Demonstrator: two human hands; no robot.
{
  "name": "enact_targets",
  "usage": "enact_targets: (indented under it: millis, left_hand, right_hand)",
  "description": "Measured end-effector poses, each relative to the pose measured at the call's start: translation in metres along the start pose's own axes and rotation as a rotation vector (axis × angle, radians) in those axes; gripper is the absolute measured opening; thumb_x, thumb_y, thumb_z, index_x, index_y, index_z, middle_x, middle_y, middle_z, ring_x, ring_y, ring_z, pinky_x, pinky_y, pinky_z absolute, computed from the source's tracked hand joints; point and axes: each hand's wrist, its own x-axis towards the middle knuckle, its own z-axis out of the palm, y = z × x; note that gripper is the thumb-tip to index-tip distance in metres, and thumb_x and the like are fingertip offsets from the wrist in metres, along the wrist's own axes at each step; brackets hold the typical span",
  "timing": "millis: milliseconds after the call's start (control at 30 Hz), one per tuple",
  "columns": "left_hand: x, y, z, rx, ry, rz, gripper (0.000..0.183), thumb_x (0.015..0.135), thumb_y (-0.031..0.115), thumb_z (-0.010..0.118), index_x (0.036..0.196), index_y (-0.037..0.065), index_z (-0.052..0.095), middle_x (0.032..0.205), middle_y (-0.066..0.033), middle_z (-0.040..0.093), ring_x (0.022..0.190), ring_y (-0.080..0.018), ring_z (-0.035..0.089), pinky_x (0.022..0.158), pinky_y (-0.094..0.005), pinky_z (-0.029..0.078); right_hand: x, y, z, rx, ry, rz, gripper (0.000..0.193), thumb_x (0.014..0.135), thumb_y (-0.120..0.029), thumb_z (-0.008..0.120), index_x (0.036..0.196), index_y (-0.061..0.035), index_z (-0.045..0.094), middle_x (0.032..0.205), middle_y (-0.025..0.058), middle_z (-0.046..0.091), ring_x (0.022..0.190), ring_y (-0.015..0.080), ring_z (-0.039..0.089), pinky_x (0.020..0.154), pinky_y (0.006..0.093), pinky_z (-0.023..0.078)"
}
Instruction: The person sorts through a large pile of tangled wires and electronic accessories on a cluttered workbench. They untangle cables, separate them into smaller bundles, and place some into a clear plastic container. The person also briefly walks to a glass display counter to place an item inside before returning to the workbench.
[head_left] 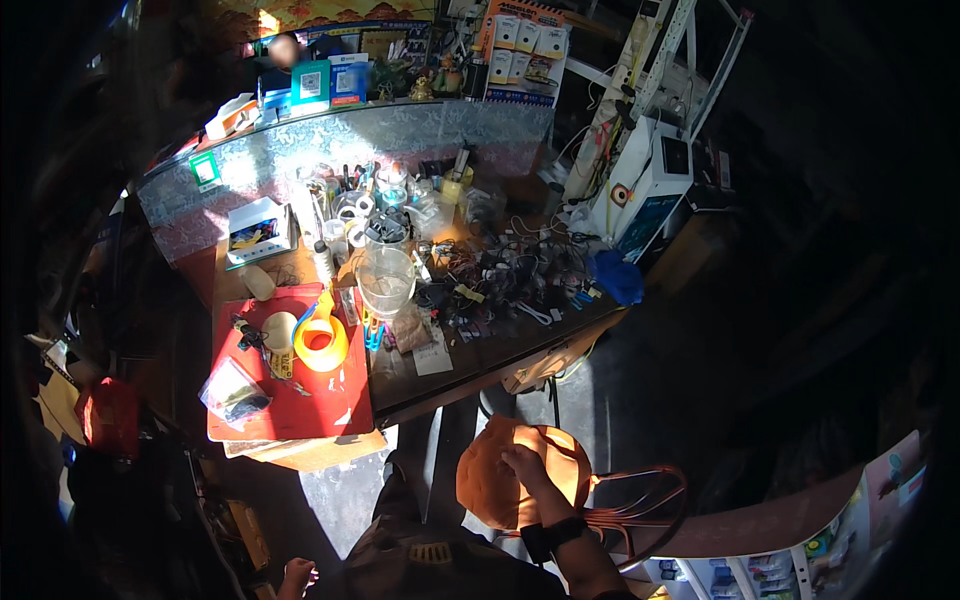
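My right hand [522, 464], a dark band on its wrist, lies on the round orange cushion [485, 488] of a chair. Its fingers are curled and seem to grip the cushion fabric. Thin copper-coloured rods of the chair frame [668, 474] curve out to the right of the cushion. Low at the left, beside my dark trousers, hangs my left hand [297, 577]. Its fingers are curled in, with a small bright spot at their tips; what they hold, if anything, is too small to make out.
A cluttered desk [400, 392] stands ahead, with a red mat [325, 405], a yellow tape roll [320, 345], a clear plastic cup [386, 282] and a heap of tangled cables [510, 285]. At the lower right is a curved shelf [765, 530] with packaged goods.
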Motion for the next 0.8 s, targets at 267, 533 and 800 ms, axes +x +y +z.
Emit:
enact_targets:
  millis: [267, 533, 800]
  left_hand:
    - [0.101, 0.225, 0.032, 0.036, -0.269, 0.347, 0.02, 0.082, 0.019, 0.062, 0.088, 0.0, 0.06, 0.072, -0.0048, 0.063, 0.06, -0.0101, 0.056, 0.055, -0.0234, 0.045]
    - [0.078, 0.31, 0.037, 0.068, -0.314, 0.341, 0.021, 0.084, 0.017, 0.064, 0.098, 0.002, 0.06, 0.08, -0.0031, 0.062, 0.07, -0.0088, 0.054, 0.063, -0.0237, 0.044]
    - [0.043, 0.407, 0.107, -0.273, -0.113, 0.243, 0.019, 0.088, 0.014, 0.057, 0.102, 0.0, 0.057, 0.088, -0.0086, 0.064, 0.083, -0.0138, 0.062, 0.071, -0.0254, 0.048]
  right_hand:
    - [0.107, -0.087, 0.003, 0.0, 0.237, 0.199, 0.026, 0.085, -0.015, 0.056, 0.108, -0.0024, 0.054, 0.084, 0.0066, 0.062, 0.065, 0.0157, 0.063, 0.052, 0.0257, 0.05]
    - [0.237, -0.127, -0.009, 0.002, 0.285, 0.164, 0.042, 0.085, -0.018, 0.06, 0.122, -0.0049, 0.046, 0.09, 0.0069, 0.059, 0.075, 0.0189, 0.063, 0.055, 0.0296, 0.051]
    - [0.348, -0.137, -0.018, -0.295, 0.191, 0.134, 0.029, 0.08, -0.021, 0.066, 0.094, 0.0003, 0.054, 0.083, 0.0068, 0.06, 0.067, 0.0138, 0.059, 0.049, 0.0259, 0.049]
